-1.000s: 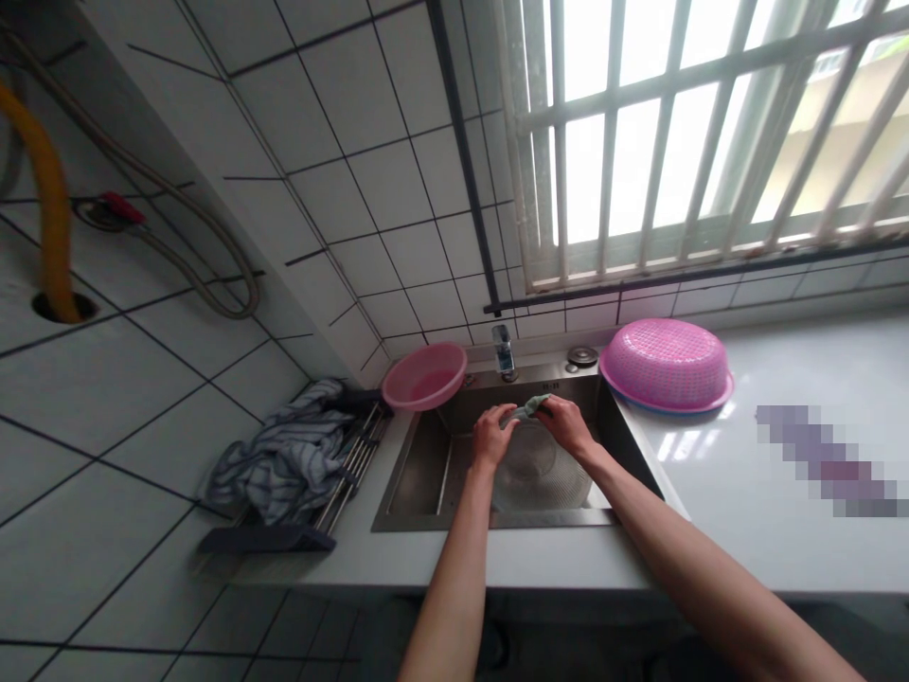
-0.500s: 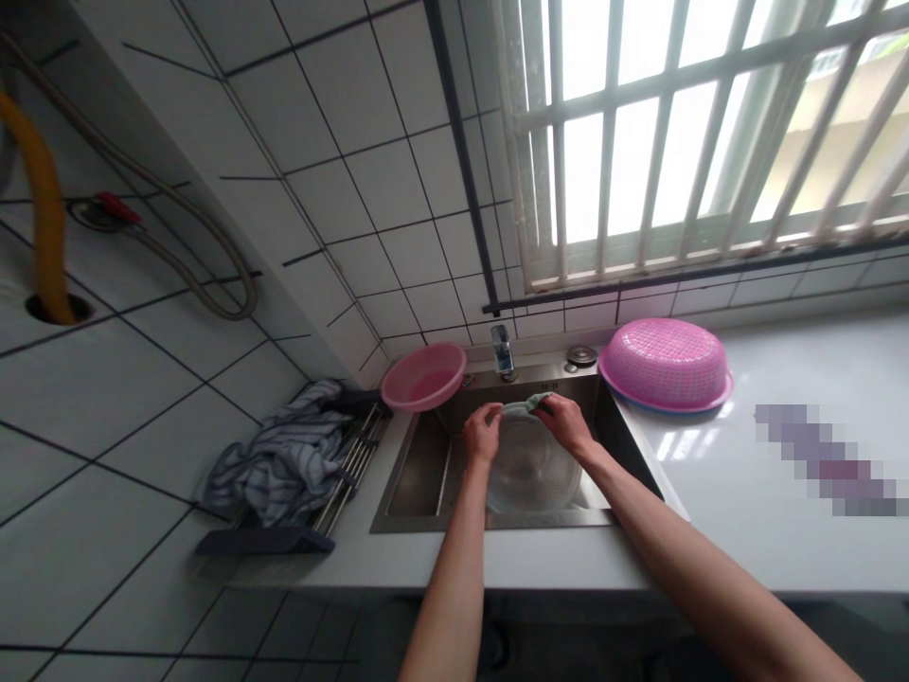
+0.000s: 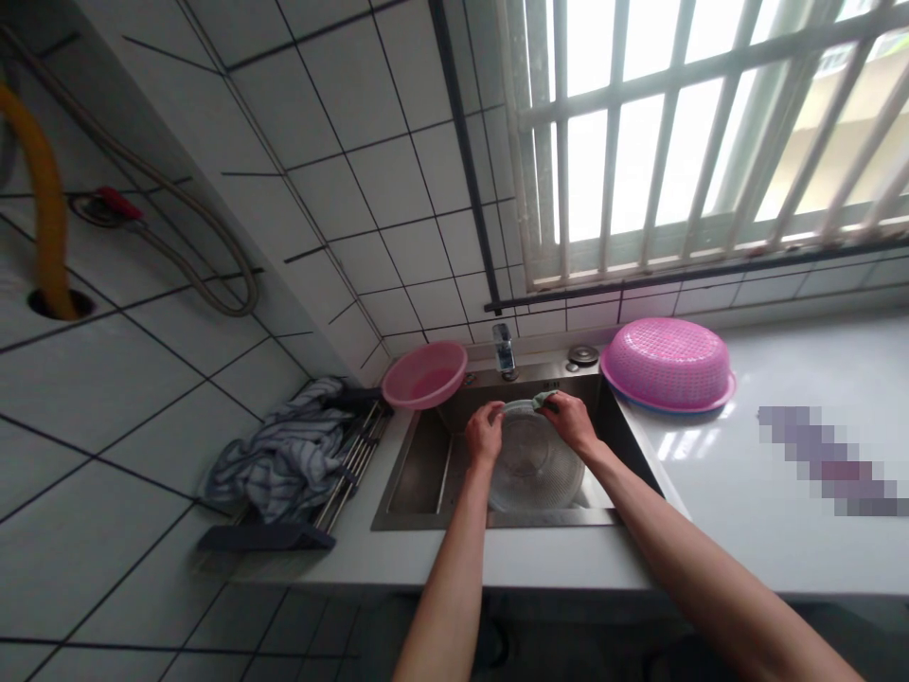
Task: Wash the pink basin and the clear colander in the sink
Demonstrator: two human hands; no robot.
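A round, see-through colander (image 3: 536,464) with a fine mesh-like surface is tilted inside the steel sink (image 3: 412,474). My left hand (image 3: 485,433) is closed on the left part of its far rim. At the top of the rim, my right hand (image 3: 568,421) pinches a small pale green cloth (image 3: 543,402) and presses it against the edge. Part of the cloth is hidden under the fingers. Behind the hands stands the faucet (image 3: 504,349).
Left of the faucet, a pink basin (image 3: 424,375) rests by the sink's corner. An upturned pink basket (image 3: 668,365) sits on the right counter (image 3: 788,540). A striped cloth (image 3: 284,459) lies over a metal rack (image 3: 347,474) at left. A drain cover (image 3: 582,354) is behind the sink.
My right hand and the green cloth have slid slightly right along the colander's rim. The left hand keeps its hold at nearly the same place.
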